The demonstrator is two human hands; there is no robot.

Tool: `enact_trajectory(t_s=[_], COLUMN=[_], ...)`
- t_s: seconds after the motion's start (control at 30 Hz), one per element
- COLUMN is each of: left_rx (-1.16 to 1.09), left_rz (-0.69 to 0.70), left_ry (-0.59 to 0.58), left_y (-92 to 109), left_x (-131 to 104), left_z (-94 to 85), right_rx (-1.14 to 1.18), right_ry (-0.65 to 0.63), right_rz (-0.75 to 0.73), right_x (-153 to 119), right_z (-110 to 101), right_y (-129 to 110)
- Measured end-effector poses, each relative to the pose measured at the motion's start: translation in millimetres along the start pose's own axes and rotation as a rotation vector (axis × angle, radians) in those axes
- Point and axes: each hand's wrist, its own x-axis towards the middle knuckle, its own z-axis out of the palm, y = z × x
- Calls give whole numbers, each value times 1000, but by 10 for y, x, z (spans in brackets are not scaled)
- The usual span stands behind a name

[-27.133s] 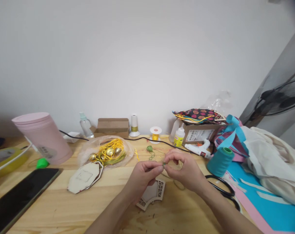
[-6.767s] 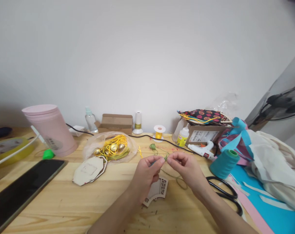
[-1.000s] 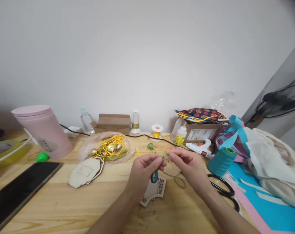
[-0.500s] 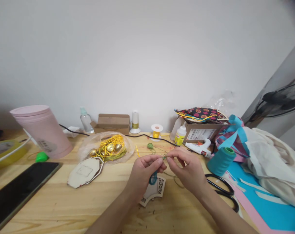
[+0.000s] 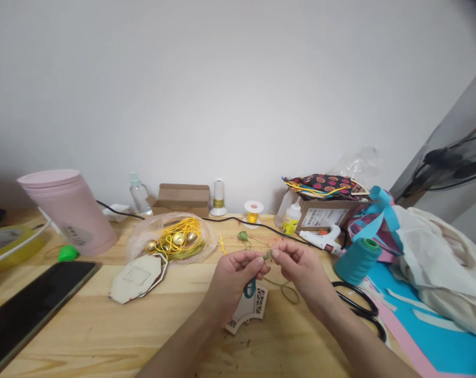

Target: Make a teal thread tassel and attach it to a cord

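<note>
Between the fingertips of both hands is a small piece of green cord [image 5: 267,255]. My left hand [image 5: 236,273] is closed in a pinch on it, and a blue-green coil [image 5: 250,288] hangs below its fingers. From the right, my right hand [image 5: 298,265] pinches the other side of the cord, thumb against forefinger. A loop of olive cord [image 5: 289,294] droops under the right hand. Below the hands lies a fan-shaped wooden piece [image 5: 247,312] with cut-out lattice ends. Behind them a small green cord bundle [image 5: 243,236] rests on the table.
At the left are a phone [image 5: 36,304], a pink tumbler [image 5: 72,210] and a bag of yellow cords and bells [image 5: 178,239]. Octagonal boards [image 5: 137,278] lie nearby. To the right are black-handled scissors [image 5: 358,302], a teal thread cone [image 5: 358,261] and a glue gun [image 5: 322,240].
The fingers of my right hand have drawn closer together and shifted slightly. More of the green cord shows between the hands, and the olive loop is less covered.
</note>
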Motion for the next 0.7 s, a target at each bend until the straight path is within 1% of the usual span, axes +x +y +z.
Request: enact_trajectory(t_s=[0.13, 0.23, 0.37, 0.5, 0.6, 0.7], left_rx=[-18, -17, 88, 221, 249, 252], left_rz=[-12, -29, 7, 56, 82, 106], left_ry=[2, 28, 78, 110, 119, 121], left_y=[0, -11, 0, 39, 52, 52], left_x=[-4, -4, -17, -32, -34, -31], left_z=[7, 9, 18, 29, 28, 26], right_rx=[-4, -23, -21, 44, 114, 175], right_ry=[-2, -18, -48, -64, -66, -70], right_rz=[10, -2, -3, 75, 139, 153], right_x=[-2, -6, -7, -2, -4, -11], right_z=[1, 2, 3, 10, 18, 28], right_y=[-24, -35, -23, -1, -1, -10])
